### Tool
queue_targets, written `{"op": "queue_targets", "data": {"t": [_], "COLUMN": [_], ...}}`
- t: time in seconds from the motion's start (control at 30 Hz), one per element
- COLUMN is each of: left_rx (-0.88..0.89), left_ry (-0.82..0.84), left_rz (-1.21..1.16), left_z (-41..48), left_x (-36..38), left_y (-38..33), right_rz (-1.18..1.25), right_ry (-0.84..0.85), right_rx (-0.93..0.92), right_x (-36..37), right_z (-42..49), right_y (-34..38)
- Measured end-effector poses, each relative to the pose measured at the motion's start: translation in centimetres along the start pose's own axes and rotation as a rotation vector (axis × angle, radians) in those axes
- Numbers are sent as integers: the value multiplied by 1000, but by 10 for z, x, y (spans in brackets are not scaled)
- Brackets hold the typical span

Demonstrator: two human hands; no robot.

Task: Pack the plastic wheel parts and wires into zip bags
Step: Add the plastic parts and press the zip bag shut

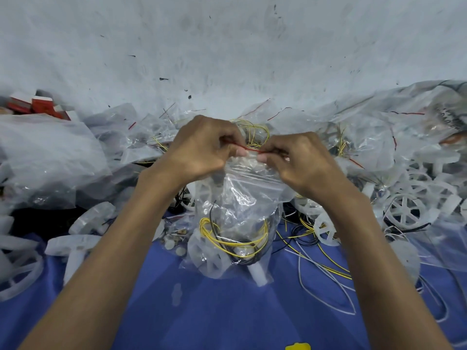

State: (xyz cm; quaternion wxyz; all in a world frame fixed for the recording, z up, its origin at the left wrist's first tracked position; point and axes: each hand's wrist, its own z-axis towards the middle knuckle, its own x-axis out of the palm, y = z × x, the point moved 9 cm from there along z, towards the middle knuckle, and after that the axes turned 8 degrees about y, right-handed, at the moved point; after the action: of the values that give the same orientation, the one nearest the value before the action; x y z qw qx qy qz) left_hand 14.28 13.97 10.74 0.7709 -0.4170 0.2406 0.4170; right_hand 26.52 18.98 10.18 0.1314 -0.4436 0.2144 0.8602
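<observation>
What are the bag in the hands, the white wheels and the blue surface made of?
The zip bag looks like thin, glossy clear plastic film: it crinkles, glints and shows its contents. The wheels seem moulded, milky, matt plastic, slightly translucent. The blue surface is probably cloth: soft folds, no shine.

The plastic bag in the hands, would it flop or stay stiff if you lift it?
Probably floppy: the zip bag is crinkled below where the left hand and right hand pinch its top. Likely bottom-heavy: wheel parts and yellow wires sit low inside.
</observation>
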Motion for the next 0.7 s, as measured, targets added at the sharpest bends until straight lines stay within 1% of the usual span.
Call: {"op": "queue_targets", "data": {"t": [0.07, 0.13, 0.2, 0.27, 0.37, 0.5, 0.57, 0.63, 0.67, 0.7], "left_rx": [-60, -95, -89, -49, -37, -61, -46, -72, -101, -138], "left_ry": [54, 85, 63, 27, 30, 11, -57, -117, -107, -62], "left_rz": [-115, -154, -158, -169, -166, -217, -292, -367, -396, -415], "left_z": [-1, -3, -4, -5, -4, -3, -5, -7, -7, -6], "left_x": [-1, -3, -5, -5, -2, -3, -8, -10, -8, -1], "left_y": [17, 30, 35, 34, 38, 53, 58, 64, 67, 70], "right_rz": [47, 94, 94, 89, 86, 138, 168, 247, 283, 295], "right_ry": [-20, -94, -134, -153, -179, -133, -86, -50, -58, -90], "right_rx": [29, 37, 29, 16, 7, 36, 99, 132, 138, 144], "right_x": [-3, -10, -9, -5, -3, 3, 6, 7, 5, 2], "right_z": [-3, -5, -7, -6, -7, -5, -6, -8, -9, -10], "right_y": [-12, -18, -17, -13, -15, -25, -38, -49, -52, -54]}}
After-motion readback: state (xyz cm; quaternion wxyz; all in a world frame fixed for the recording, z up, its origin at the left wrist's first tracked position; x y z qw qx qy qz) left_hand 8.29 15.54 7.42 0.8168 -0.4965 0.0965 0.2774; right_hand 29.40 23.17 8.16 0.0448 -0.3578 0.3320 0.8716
